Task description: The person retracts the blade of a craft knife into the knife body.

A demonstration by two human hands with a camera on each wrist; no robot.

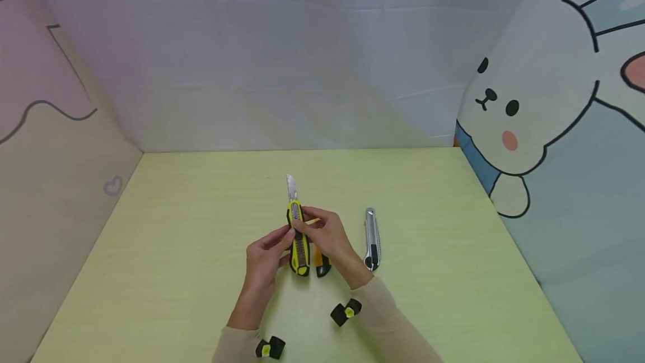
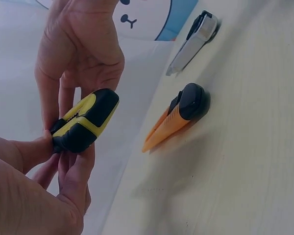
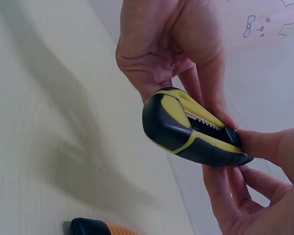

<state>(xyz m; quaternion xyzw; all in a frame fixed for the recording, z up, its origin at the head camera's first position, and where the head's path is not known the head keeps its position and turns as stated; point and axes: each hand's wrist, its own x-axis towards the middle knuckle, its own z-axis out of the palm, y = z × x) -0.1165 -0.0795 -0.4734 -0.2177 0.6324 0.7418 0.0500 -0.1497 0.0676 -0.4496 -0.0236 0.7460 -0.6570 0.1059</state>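
A yellow-and-black utility knife (image 1: 300, 251) is held above the table in both hands, its metal blade (image 1: 291, 186) out and pointing away from me. My left hand (image 1: 264, 254) pinches the handle from the left, thumb on top. From the right, my right hand (image 1: 327, 234) grips it too, its thumb on the slider area in the right wrist view. Beneath the right hand lies an orange utility knife (image 2: 174, 122) with a black end, partly hidden in the head view. To the right of that hand, a silver utility knife (image 1: 372, 240) with a black slider lies on the table.
The pale yellow table (image 1: 176, 251) is bounded by a whitish back wall (image 1: 282, 71). A panel with a cartoon rabbit (image 1: 544, 111) stands along the right side, and a pink and cream panel (image 1: 55, 144) along the left. Small black devices sit at both wrists.
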